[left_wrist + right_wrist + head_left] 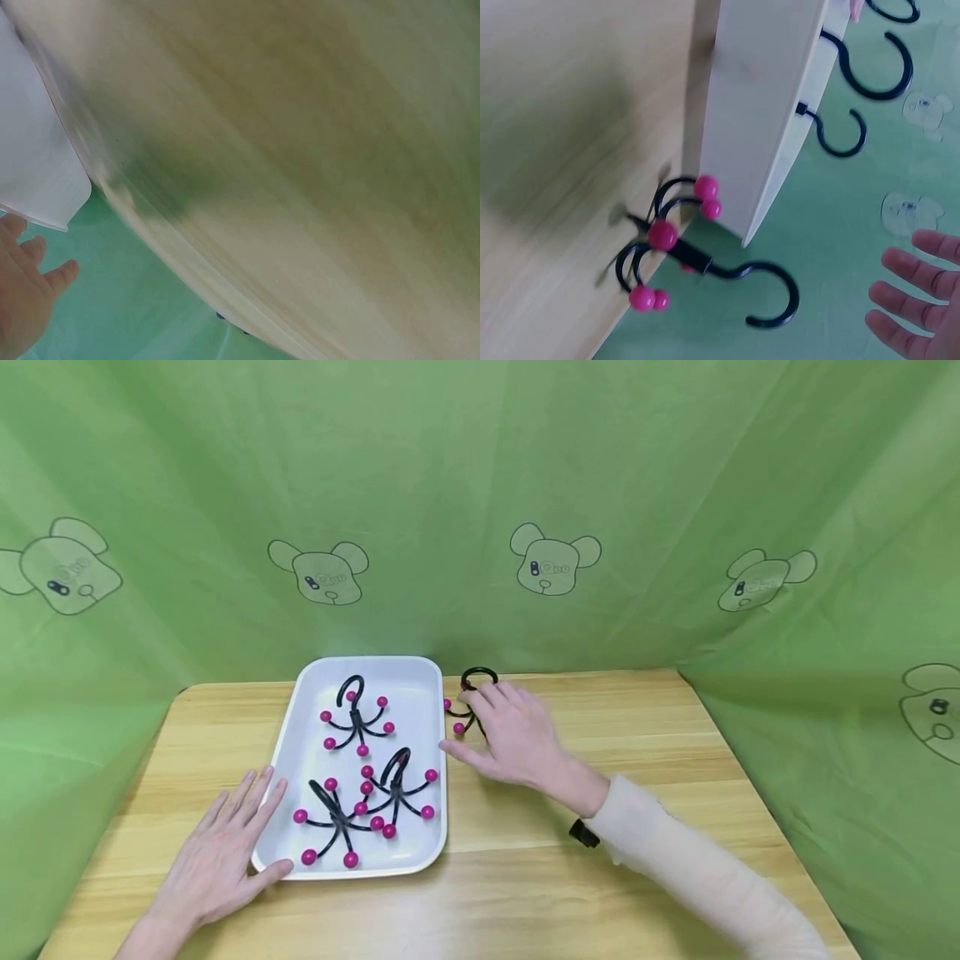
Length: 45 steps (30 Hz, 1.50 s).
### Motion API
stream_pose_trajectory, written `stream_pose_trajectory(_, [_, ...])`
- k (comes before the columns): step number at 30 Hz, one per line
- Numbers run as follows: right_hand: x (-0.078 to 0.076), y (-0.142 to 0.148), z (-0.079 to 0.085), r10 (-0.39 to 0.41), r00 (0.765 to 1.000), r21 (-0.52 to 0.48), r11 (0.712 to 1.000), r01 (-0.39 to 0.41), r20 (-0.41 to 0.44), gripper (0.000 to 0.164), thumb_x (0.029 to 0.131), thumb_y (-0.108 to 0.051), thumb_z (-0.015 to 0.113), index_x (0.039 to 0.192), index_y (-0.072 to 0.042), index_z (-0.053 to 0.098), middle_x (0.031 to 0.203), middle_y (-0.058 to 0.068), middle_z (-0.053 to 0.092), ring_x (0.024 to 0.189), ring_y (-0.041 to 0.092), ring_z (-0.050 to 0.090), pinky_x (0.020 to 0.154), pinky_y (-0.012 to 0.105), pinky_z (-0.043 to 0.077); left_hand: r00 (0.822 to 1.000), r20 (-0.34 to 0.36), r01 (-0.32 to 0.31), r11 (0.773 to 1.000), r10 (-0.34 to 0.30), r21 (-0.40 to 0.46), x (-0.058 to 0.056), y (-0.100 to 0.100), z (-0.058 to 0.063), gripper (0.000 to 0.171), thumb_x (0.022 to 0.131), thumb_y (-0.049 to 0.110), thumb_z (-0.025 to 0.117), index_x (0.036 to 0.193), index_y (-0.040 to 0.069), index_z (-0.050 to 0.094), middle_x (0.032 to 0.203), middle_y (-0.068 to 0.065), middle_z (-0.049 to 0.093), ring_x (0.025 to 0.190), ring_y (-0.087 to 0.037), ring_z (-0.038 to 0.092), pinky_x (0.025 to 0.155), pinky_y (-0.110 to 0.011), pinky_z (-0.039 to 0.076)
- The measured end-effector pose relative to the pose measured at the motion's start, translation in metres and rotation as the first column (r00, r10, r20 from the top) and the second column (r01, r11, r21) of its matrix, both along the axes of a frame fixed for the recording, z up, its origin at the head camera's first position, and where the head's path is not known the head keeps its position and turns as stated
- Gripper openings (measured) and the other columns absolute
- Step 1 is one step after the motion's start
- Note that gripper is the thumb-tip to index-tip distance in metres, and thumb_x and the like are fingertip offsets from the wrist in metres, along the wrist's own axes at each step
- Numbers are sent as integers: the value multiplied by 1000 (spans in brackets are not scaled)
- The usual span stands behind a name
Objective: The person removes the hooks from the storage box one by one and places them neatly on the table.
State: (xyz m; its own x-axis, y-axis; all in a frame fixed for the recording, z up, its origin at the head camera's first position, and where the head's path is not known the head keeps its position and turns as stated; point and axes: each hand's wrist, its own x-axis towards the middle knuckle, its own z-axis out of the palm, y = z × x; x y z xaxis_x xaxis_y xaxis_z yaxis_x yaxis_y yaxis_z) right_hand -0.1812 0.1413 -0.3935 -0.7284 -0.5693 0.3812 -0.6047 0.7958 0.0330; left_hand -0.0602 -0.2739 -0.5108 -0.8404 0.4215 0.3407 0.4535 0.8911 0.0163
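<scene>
Beside the white tray [408, 693] on the right stands a black multi-arm hanger hook [691, 256] with pink ball tips, its hook end pointing up. My right hand [517, 731] hovers over it and partly covers it in the head view. In the right wrist view the fingers [904, 337] are spread apart from the hook, holding nothing. Inside the tray stand three similar hanger hooks: one at the back [356, 720], one front right [396, 791] and one front left [339, 820]. My left hand [217, 860] lies with straight fingers at the tray's left rim.
The wooden table [600, 893] extends to both sides of the tray. A green curtain [442, 460] with printed bear faces hangs behind the table and along its sides. A small black object [583, 833] shows below the right sleeve.
</scene>
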Motion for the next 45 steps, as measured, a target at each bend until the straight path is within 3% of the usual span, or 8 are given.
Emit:
stream_pose_trajectory(4, [11, -9, -2, -2, 1000, 33, 999, 1, 21, 79, 92, -78, 53, 133, -13, 67, 121, 7, 73, 114, 28, 69, 93, 43, 62, 1000, -2, 1, 1000, -1, -3, 0, 0, 0, 106, 86, 70, 66, 166, 11, 32, 175, -16, 29, 169, -20, 3, 133, -23, -16])
stream_pose_trajectory(8, [18, -18, -7, 10, 1000, 55, 998, -10, 11, 76, 90, -78, 58, 132, -15, 68, 117, 4, 74, 111, 26, 71, 91, 42, 63, 1000, -6, 1, 1000, -1, -5, 0, 0, 0, 106, 86, 70, 67, 166, 10, 32, 175, -17, 29, 169, -19, 1, 134, -24, -15])
stream_pose_trajectory(16, [27, -34, -18, 18, 998, 71, 997, -22, 54, 73, 90, -80, 56, 126, -18, 70, 121, 3, 76, 112, 25, 72, 91, 41, 63, 1000, -10, 3, 1000, -3, -1, 0, 0, -1, 106, 85, 69, 68, 166, 10, 33, 174, -17, 30, 169, -17, -1, 133, -24, -15])
stream_pose_trajectory(24, [32, -49, -27, 21, 998, 105, 994, -28, 65, 71, 91, -82, 52, 117, -19, 73, 107, 0, 76, 99, 20, 72, 80, 36, 62, 1000, -17, 8, 1000, -8, 2, 0, 0, 0, 106, 85, 67, 69, 166, 10, 33, 174, -18, 30, 169, -17, -2, 134, -25, -14])
stream_pose_trajectory(35, [32, -62, -35, -43, 997, 163, 986, 31, 71, 78, 93, -85, 44, 120, -18, 72, 100, 1, 73, 90, 21, 71, 67, 32, 58, 1000, -17, 11, 1000, -11, 8, 0, 1, -1, 106, 85, 67, 69, 166, 9, 32, 174, -18, 29, 169, -17, -2, 134, -25, -14])
stream_pose_trajectory(45, [35, -71, -36, -53, 995, 177, 984, 39, 79, 79, 94, -85, 41, 118, -17, 73, 101, 2, 76, 86, 21, 73, 66, 33, 59, 1000, -17, 13, 1000, -12, 12, 0, 1, 0, 106, 84, 66, 70, 166, 9, 32, 174, -18, 29, 169, -19, 0, 135, -25, -13])
